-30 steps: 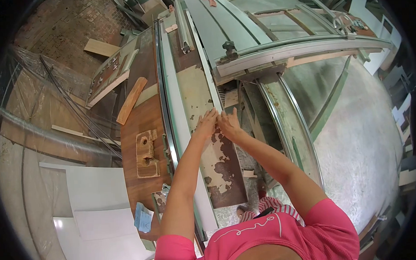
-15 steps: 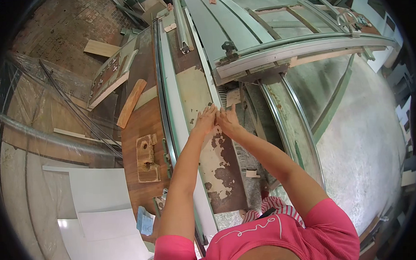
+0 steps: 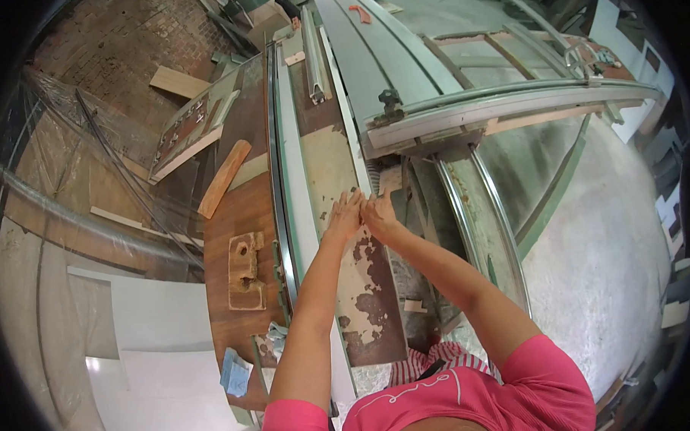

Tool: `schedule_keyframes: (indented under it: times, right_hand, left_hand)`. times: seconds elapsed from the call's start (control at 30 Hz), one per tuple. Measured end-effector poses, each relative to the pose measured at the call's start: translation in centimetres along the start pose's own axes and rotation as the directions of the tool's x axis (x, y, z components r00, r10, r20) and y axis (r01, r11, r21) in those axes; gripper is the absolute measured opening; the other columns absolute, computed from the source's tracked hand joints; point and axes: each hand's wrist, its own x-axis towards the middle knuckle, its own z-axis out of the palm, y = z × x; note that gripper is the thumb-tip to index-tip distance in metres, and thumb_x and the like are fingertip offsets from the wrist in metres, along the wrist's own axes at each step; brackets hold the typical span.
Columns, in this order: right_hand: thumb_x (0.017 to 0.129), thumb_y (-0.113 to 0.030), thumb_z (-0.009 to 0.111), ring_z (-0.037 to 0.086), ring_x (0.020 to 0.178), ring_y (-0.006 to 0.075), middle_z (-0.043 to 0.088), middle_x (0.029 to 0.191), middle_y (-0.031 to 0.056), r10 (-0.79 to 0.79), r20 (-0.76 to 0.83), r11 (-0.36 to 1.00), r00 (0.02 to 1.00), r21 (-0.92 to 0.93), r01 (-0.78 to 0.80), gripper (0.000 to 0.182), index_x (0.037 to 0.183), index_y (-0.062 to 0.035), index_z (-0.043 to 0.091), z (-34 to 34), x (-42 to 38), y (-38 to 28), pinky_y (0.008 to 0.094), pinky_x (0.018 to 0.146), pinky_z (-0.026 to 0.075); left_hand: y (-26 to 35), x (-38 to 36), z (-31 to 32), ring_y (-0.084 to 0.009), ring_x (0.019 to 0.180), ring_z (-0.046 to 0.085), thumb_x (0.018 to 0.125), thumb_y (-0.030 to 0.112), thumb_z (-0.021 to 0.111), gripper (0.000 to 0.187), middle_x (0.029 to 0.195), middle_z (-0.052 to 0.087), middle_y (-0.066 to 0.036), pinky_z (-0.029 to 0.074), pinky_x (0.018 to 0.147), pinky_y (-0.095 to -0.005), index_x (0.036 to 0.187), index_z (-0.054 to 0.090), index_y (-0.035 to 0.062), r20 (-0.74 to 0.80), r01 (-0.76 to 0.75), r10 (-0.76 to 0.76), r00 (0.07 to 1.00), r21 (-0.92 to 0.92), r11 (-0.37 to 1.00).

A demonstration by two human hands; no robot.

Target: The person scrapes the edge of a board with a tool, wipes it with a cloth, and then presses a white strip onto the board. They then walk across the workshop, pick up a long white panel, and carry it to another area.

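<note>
Side by side, both my hands rest at the near end of a narrow white strip (image 3: 346, 105) on the worn saw table (image 3: 367, 291). My left hand (image 3: 346, 217) lies with its fingers stretched forward over the table and the strip's left edge. On the strip's right edge is my right hand (image 3: 381, 220), its fingers bent against it and one finger sticking out. The strip's end is hidden beneath my fingers. Left of it runs a wider white board (image 3: 295, 156) along a metal rail (image 3: 278, 180).
A wooden block with holes (image 3: 246, 272) and an orange-brown wood piece (image 3: 224, 179) lie on the left tabletop. A crosscut fence (image 3: 508, 111) spans the right side above metal rails (image 3: 500, 210). White panels (image 3: 162, 313) are at lower left.
The whole view has shifted slightly downward as my head moved. My hands keep nearly the same place and pose on the strip and table.
</note>
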Motion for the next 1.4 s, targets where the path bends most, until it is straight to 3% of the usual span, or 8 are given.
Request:
schedule_keyframes:
  times: [0.07,0.27,0.33,0.43,0.67,0.83,1.17,1.4]
  right_hand:
    - [0.078,-0.011,0.051,0.059,0.083,0.0233,0.059,0.090,0.0131,-0.021,-0.043,1.000,0.999,0.000,0.021,0.041,0.116,0.0021,0.045,-0.2,0.0,-0.2,0.0523,0.092,0.023]
    - [0.075,-0.012,0.055,0.060,0.085,0.0256,0.059,0.098,0.0136,-0.023,0.069,0.994,0.997,-0.108,0.030,0.050,0.121,0.0026,0.041,-1.7,0.1,-1.0,0.0524,0.095,0.020]
    - [0.078,-0.021,0.055,0.044,0.115,0.0245,0.054,0.116,0.0095,0.023,0.162,0.994,0.987,-0.107,-0.005,0.052,0.123,0.0016,0.040,-2.0,0.3,-1.4,0.0581,0.097,0.015]
    - [0.078,-0.022,0.056,0.043,0.115,0.0236,0.053,0.116,0.0095,0.039,0.218,0.994,0.975,-0.110,-0.016,0.056,0.125,0.0017,0.038,-2.4,1.0,-1.5,0.0576,0.096,0.017]
    - [0.077,-0.018,0.055,0.055,0.098,0.0233,0.058,0.102,0.0099,-0.007,-0.027,0.975,1.000,-0.222,0.001,0.051,0.122,0.0020,0.040,-0.1,3.8,-0.5,0.0558,0.092,0.022]
    - [0.078,-0.023,0.056,0.042,0.116,0.0243,0.052,0.118,0.0114,0.074,0.112,0.985,0.991,-0.164,-0.055,0.061,0.128,0.0031,0.033,-0.2,7.0,0.5,0.0593,0.095,0.017]
    - [0.077,-0.029,0.058,0.044,0.112,0.0252,0.055,0.111,0.0107,0.104,0.113,0.984,0.988,-0.157,-0.086,0.065,0.127,0.0037,0.033,0.1,10.8,2.3,0.0539,0.095,0.020]
    - [0.068,-0.034,0.068,0.051,0.094,0.0188,0.057,0.099,0.0057,0.154,0.046,0.955,0.987,-0.261,-0.137,0.080,0.128,0.0037,0.031,1.1,12.9,2.6,0.0412,0.069,0.036]
  left_hand:
    - [-0.1,-0.3,-0.1,-0.0340,0.128,0.018,0.078,0.016,0.054,0.060,0.141,0.020,-0.005,0.021,0.103,-0.0489,0.133,0.029,0.0120,-0.001,-0.015,0.015,1.000,-0.008,1.000]
    - [0.0,-0.9,-1.3,-0.0350,0.127,0.020,0.077,0.012,0.055,0.060,0.140,0.022,-0.005,0.022,0.102,-0.0507,0.132,0.030,0.0115,0.016,-0.033,0.033,0.999,0.023,0.999]
    - [-0.3,-0.5,-1.3,-0.0348,0.127,0.021,0.078,0.011,0.053,0.058,0.140,0.022,-0.004,0.022,0.102,-0.0509,0.132,0.030,0.0115,0.003,-0.028,0.028,1.000,0.005,1.000]
    - [-0.8,0.1,-0.5,-0.0344,0.127,0.021,0.081,0.009,0.047,0.053,0.140,0.023,-0.003,0.022,0.102,-0.0516,0.131,0.032,0.0114,-0.006,-0.012,0.012,1.000,-0.028,1.000]
    - [-2.2,2.5,-0.9,-0.0346,0.127,0.022,0.082,0.007,0.042,0.048,0.139,0.024,-0.003,0.023,0.101,-0.0525,0.130,0.034,0.0111,-0.056,-0.019,0.015,0.998,-0.079,0.997]
    - [-3.1,5.2,-2.2,-0.0334,0.127,0.023,0.081,0.010,0.046,0.051,0.140,0.024,-0.003,0.024,0.100,-0.0521,0.130,0.033,0.0109,-0.023,-0.025,0.024,0.999,-0.028,0.999]
    - [-5.2,9.8,-2.8,-0.0302,0.128,0.022,0.078,0.006,0.050,0.055,0.141,0.022,-0.002,0.024,0.102,-0.0494,0.131,0.033,0.0114,-0.023,-0.039,0.039,0.999,-0.010,0.999]
    - [-6.2,11.6,-2.7,-0.0287,0.129,0.022,0.079,0.005,0.048,0.055,0.141,0.022,-0.001,0.024,0.102,-0.0482,0.131,0.032,0.0121,-0.025,-0.034,0.032,0.999,-0.089,0.995]
